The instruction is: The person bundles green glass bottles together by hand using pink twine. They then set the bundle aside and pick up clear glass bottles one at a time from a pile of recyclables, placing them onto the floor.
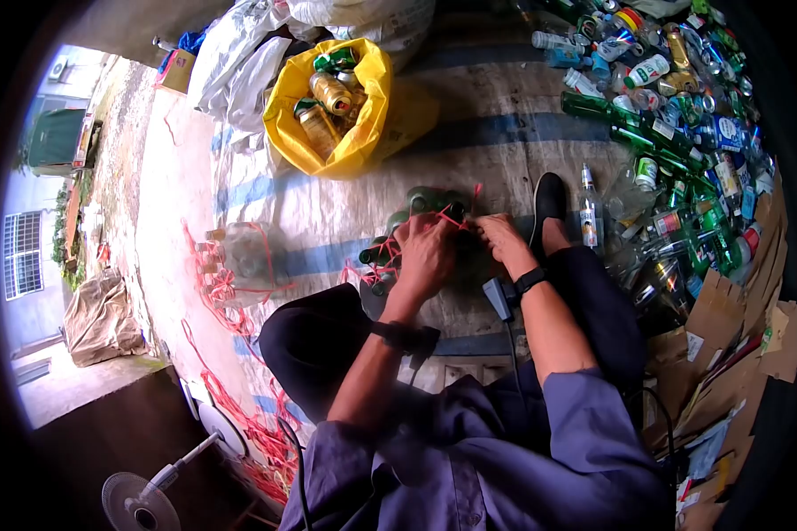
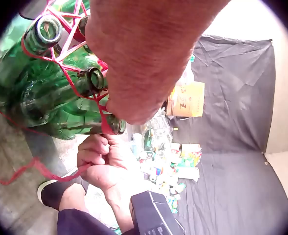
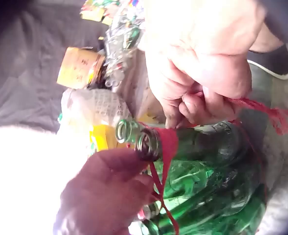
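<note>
A bundle of green glass bottles (image 2: 41, 98) is laced round the necks with red plastic string (image 2: 64, 71). My left hand (image 1: 427, 255) is over the bundle, its fingers gripping a bottle neck (image 3: 148, 146) beside a band of the string. Close by, my right hand (image 1: 503, 237) has its fingers curled tightly on the string, seen best in the right wrist view. A loose string tail (image 3: 276, 117) sticks out of that fist. The string stretches flat across the bottle neck between both hands.
A yellow bag (image 1: 376, 97) of cans stands ahead. Piled bottles (image 1: 673, 177) fill the right, above flattened cardboard (image 1: 717, 319). Clear bottles (image 1: 248, 257) tied with red string and a heap of loose string (image 1: 261, 442) lie left, near a fan (image 1: 142, 503).
</note>
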A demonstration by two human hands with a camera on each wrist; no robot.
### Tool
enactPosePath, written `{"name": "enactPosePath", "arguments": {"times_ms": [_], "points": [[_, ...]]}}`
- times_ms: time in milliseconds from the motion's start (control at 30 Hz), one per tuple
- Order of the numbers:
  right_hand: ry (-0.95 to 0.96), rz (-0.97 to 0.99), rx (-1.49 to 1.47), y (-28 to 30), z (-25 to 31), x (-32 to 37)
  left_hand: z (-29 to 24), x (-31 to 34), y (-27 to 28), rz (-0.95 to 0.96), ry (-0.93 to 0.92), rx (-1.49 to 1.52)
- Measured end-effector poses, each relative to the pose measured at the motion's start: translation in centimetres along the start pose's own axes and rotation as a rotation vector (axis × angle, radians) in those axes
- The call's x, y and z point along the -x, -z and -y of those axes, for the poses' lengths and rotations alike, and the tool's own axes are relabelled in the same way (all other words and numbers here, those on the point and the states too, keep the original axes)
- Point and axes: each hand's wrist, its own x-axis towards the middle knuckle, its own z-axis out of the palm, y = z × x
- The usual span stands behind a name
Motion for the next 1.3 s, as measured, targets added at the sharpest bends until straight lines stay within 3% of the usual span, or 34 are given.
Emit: {"name": "enactPosePath", "arguments": {"times_ms": [133,200,333,433,500,533,600,633,700,733,800,933,1033,1133,1200,1300], "points": [[-0.209,0.164,-0.264,1.8,-1.3,-2.4,-0.2,0.0,0.2,0.026,-0.004,-0.025],[-0.314,0.269,-0.542,1.7,-2.4,-3.9,0.0,-0.1,0.0,0.030,0.002,-0.007],[-0.262,0.247,-0.636,2.0,-4.1,-5.5,0.4,0.1,-0.4,0.004,-0.025,0.010],[-0.351,0.338,-0.666,2.3,-4.1,-5.8,0.3,0.0,-0.5,-0.007,-0.022,0.011],[-0.030,0.074,-0.107,1.4,-2.2,-3.3,0.3,0.0,-0.5,-0.009,-0.014,0.015],[-0.032,0.074,-0.109,1.3,-1.9,-3.0,0.5,0.0,-0.7,-0.007,-0.021,0.017],[0.261,0.088,0.146,1.1,-1.3,-2.5,0.8,-0.1,-1.0,-0.005,-0.029,0.021],[0.260,0.087,0.145,0.7,-1.2,-2.2,1.0,-0.1,-1.2,0.012,0.001,0.034],[0.586,0.032,0.353,-0.2,-1.2,-1.7,1.4,0.0,-1.6,0.032,0.029,0.046],[0.585,0.032,0.351,-0.5,-0.3,-0.9,1.5,0.0,-1.8,0.021,0.017,0.021],[0.250,0.037,0.316,-0.6,1.0,0.1,1.5,0.1,-1.9,0.013,0.006,-0.004],[0.428,0.139,0.616,0.0,1.3,-0.6,1.5,-0.1,-1.8,0.010,-0.021,-0.020],[0.329,0.162,0.526,-0.1,2.6,0.5,1.7,-0.2,-2.1,0.018,-0.029,-0.025],[0.289,0.180,0.646,-0.5,3.8,1.2,1.8,-0.2,-2.2,0.012,-0.038,-0.039],[0.114,0.120,0.559,-0.9,3.7,0.5,1.6,-0.2,-1.9,0.011,-0.052,-0.040],[0.118,0.164,0.475,-1.4,1.6,-2.3,1.0,-0.4,-1.1,0.129,0.024,-0.028]]}}
